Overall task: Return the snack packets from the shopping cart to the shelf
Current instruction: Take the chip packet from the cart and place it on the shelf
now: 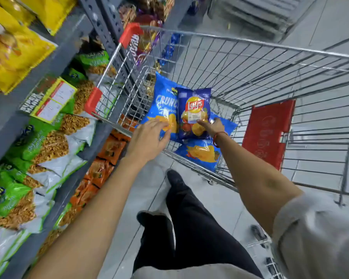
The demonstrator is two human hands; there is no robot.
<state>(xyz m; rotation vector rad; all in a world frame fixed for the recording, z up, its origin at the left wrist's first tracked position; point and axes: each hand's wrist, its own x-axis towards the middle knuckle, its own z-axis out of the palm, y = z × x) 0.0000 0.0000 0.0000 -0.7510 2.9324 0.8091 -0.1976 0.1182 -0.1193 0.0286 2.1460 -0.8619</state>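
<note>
The dark blue Lay's packet stands upright in the middle of the shopping cart, and my right hand pinches its lower right edge between thumb and fingers, closed on the foil. At its nine o'clock, touching it, leans the light blue Crunch packet, and my left hand lies across its bottom corner with the fingers loosely curled; I cannot tell whether they have actually closed on it or only rest there. Below the Lay's, toward six o'clock, a third blue packet lies flat on the cart floor, and a blue corner pokes out at three o'clock behind my wrist (it could be a fourth packet or part of the flat one; too little shows to say). So I count three packets for certain in the cart, possibly four, and none of them is on its way out yet, so by my reading the job is at a pick-up with every visible packet left to return. Further out, a red fold-down seat flap sits at three o'clock against the cart's end. The shelf runs along nine o'clock, stocked with yellow bags up top, green and white bags in the middle and orange packets low down; I see no obvious blue stock or gap there.
</note>
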